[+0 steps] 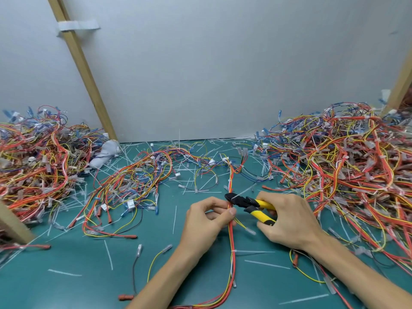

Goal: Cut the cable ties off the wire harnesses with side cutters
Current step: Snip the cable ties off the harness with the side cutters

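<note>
- One pair of yellow-handled side cutters point(249, 202), in my right hand point(287, 221). My fingers curl round both handles, and the black jaws sit at a white cable tie point(242, 192).
- One wire harness point(231, 241) in work, running toward me over the green mat point(78, 286). My left hand point(207, 221) pinches it between thumb and forefinger, just beside the jaws.
- Two big harness heaps, the left heap point(38, 166) and the right heap point(347, 166), with one smaller tangle point(138, 175) between them.
- Loose tie strips point(108, 254) litter the mat, too many to count.
</note>
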